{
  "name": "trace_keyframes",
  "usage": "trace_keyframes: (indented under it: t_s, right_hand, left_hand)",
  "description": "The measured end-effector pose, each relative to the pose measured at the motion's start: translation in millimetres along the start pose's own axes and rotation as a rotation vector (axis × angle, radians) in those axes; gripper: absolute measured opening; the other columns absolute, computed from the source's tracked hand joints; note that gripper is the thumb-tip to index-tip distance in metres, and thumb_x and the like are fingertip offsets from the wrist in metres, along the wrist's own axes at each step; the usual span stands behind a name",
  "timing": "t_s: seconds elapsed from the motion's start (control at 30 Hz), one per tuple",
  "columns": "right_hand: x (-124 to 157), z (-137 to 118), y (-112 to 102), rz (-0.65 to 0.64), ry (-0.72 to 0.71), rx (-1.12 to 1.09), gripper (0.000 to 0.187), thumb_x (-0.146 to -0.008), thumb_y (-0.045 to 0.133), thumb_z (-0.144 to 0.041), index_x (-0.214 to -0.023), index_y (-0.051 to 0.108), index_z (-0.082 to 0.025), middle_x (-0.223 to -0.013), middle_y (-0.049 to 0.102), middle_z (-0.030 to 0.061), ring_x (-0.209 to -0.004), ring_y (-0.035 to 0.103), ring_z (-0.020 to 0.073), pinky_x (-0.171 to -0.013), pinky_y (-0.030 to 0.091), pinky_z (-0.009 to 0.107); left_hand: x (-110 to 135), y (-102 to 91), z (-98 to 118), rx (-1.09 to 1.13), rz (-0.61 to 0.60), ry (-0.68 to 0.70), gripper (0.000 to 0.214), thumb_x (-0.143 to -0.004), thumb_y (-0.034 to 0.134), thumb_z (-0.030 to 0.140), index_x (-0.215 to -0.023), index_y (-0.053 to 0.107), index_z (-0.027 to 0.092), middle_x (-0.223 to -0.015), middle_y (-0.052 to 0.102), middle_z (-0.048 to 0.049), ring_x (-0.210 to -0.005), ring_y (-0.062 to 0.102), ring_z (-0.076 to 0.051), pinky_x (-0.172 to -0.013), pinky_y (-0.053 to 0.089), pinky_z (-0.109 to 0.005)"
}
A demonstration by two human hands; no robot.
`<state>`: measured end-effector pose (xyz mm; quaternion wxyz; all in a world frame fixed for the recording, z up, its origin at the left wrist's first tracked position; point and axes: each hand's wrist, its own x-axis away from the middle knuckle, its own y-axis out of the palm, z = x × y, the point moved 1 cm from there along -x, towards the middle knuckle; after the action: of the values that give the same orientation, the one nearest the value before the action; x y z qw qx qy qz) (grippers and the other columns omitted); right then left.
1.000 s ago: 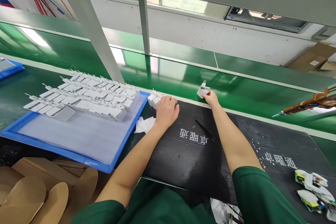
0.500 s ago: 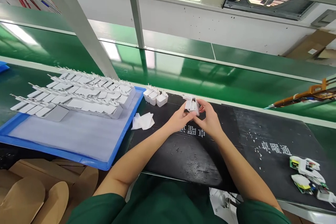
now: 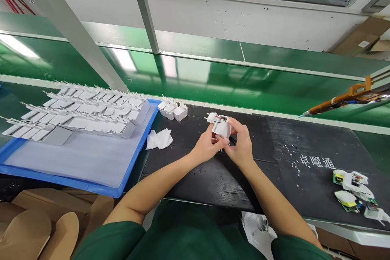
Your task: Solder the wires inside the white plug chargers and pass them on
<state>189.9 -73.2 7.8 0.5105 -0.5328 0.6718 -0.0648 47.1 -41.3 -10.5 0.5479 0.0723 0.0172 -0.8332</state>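
A green workbench (image 3: 8, 98) carries a blue tray (image 3: 137, 150), a black mat (image 3: 213, 183), white plug cases (image 3: 180, 112), white sheets (image 3: 160, 139) and circuit boards (image 3: 346, 204).

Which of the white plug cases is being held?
The white plug case between the left hand and right hand, above the black mat; neither touches any other case.

- Held casing (image 3: 224, 129): white plastic, smooth, low sheen.
- Tray (image 3: 76, 185): blue plastic, smooth, faint shine on rim.
- Tray liner (image 3: 97, 158): pale, thin, matt; paper or cloth, can't tell.
- Mat (image 3: 207, 183): black, dull sheen, scuffed.
- Bench strip behind (image 3: 195, 79): green, glossy, mirrors lights.
- Post (image 3: 71, 28): grey, smooth, looks like painted metal.
- Cartons (image 3: 26, 231): brown cardboard, matt.
- Sleeve (image 3: 112, 235): green cloth, matt.
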Motion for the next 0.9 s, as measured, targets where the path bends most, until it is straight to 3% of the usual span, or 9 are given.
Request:
trace_keyframes:
  t_s: [0.07,0.13,0.23,0.3,0.4,0.5,0.6,0.73,0.9]
  right_hand:
    - [-4,-2,-5,-0.055,0.001,-0.053,0.041,-0.089,0.06,-0.033,-0.129,0.05,-0.03,-0.136,0.063,0.0117,-0.09,0.068,0.0218,-0.084,0.056,0.046]
    - [-13,6,-19,-0.001,0.076,-0.09,0.039,-0.088,0.059,-0.033,-0.126,0.053,-0.03,-0.135,0.063,0.0112,-0.091,0.067,0.0213,-0.087,0.056,0.046]
    - [-31,46,-55,0.414,0.264,-0.126,0.039,-0.08,0.064,-0.037,-0.117,0.054,-0.027,-0.122,0.063,0.0109,-0.098,0.064,0.0241,-0.093,0.053,0.053]
    - [-39,85,-84,0.748,0.303,-0.149,0.047,-0.061,0.073,-0.042,-0.101,0.054,-0.028,-0.105,0.059,0.007,-0.099,0.059,0.0253,-0.101,0.046,0.061]
    - [-42,141,-124,0.946,0.56,-0.232,0.046,-0.058,0.067,-0.057,-0.095,0.054,-0.034,-0.117,0.051,0.0046,-0.111,0.053,0.0259,-0.109,0.031,0.068]
    - [-43,170,-150,0.806,0.717,-0.204,0.039,-0.059,0.067,-0.061,-0.082,0.055,-0.032,-0.126,0.048,0.0025,-0.124,0.043,0.0278,-0.103,0.026,0.069]
    - [-53,178,-161,0.629,0.698,-0.103,0.039,-0.056,0.075,-0.055,-0.071,0.051,-0.027,-0.113,0.053,0.0025,-0.116,0.047,0.0265,-0.093,0.028,0.064]
    - [-74,179,-163,0.543,0.652,-0.071,0.042,-0.053,0.082,-0.047,-0.072,0.051,-0.027,-0.1,0.059,0.0031,-0.088,0.052,0.0187,-0.078,0.03,0.054]
    - [-87,176,-155,0.475,0.58,-0.048,0.054,-0.047,0.087,-0.054,-0.076,0.049,-0.028,-0.085,0.058,0.0035,-0.079,0.055,0.0198,-0.07,0.03,0.05]
  left_hand:
    - [-1,0.6,-2,0.078,0.083,-0.04,0.065,-0.08,0.068,0.061,-0.128,0.053,0.018,-0.117,0.071,-0.0117,-0.101,0.069,-0.023,-0.08,0.06,-0.032]
    - [-4,-3.6,0,0.092,0.168,-0.071,0.058,-0.081,0.067,0.057,-0.123,0.054,0.019,-0.115,0.071,-0.0113,-0.094,0.07,-0.021,-0.074,0.061,-0.031]
    - [-7,-13.8,9,0.081,0.212,-0.077,0.055,-0.08,0.069,0.055,-0.12,0.053,0.021,-0.113,0.072,-0.0093,-0.084,0.069,-0.018,-0.066,0.061,-0.029]
    - [-6,-19.1,16,0.088,0.201,-0.062,0.054,-0.078,0.07,0.055,-0.119,0.054,0.022,-0.11,0.072,-0.0081,-0.08,0.068,-0.017,-0.064,0.061,-0.028]
    - [-4,-22.6,25,0.132,0.169,-0.053,0.055,-0.076,0.071,0.056,-0.116,0.056,0.022,-0.102,0.073,-0.0072,-0.072,0.068,-0.016,-0.058,0.059,-0.027]
    - [-2,-22.8,30,0.179,0.136,-0.052,0.055,-0.076,0.07,0.057,-0.114,0.056,0.021,-0.092,0.073,-0.0051,-0.061,0.066,-0.013,-0.051,0.055,-0.025]
    - [0,-22.2,33,0.184,0.102,-0.061,0.055,-0.076,0.069,0.059,-0.113,0.056,0.021,-0.086,0.072,-0.0032,-0.055,0.064,-0.011,-0.047,0.052,-0.023]
    - [0,-22.3,35,0.205,0.074,-0.071,0.058,-0.075,0.069,0.062,-0.115,0.057,0.021,-0.084,0.071,-0.0024,-0.054,0.064,-0.011,-0.045,0.051,-0.021]
    - [-1,-23.8,32,0.252,0.05,-0.099,0.057,-0.075,0.07,0.059,-0.114,0.059,0.02,-0.083,0.071,-0.003,-0.051,0.063,-0.01,-0.046,0.052,-0.023]
